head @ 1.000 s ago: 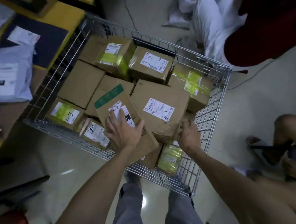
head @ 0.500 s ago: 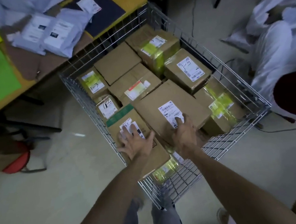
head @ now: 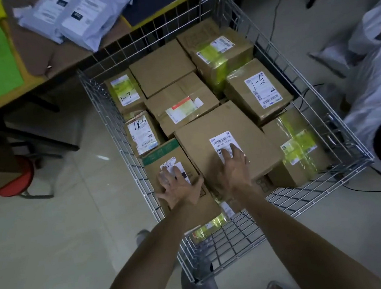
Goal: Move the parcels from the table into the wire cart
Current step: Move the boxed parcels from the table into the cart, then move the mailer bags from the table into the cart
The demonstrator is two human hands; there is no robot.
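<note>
Roughly level, the big box lies on top of other parcels in the cart, toward its near end. Long axis parallel to cart's long walls. Right hand flat on its white barcode label, fingers straight and slightly apart, clamped on nothing. Label digits too blurred to read.

Green-band box sits against cart's left wall, beside the big box and touching it. Long axis also along that wall, green band at the end toward cart's far side. Left hand spread flat over its label, fingers wide apart. Print mostly hidden under the fingers.

Further along cart's left wall: one box hand-marked "1-4", then another marked "1-3" on yellow-green tape. By cart's right wall, a box marked "1-9".

Beyond cart's far-left corner, grey mailers lie on the table, labels unreadable.
</note>
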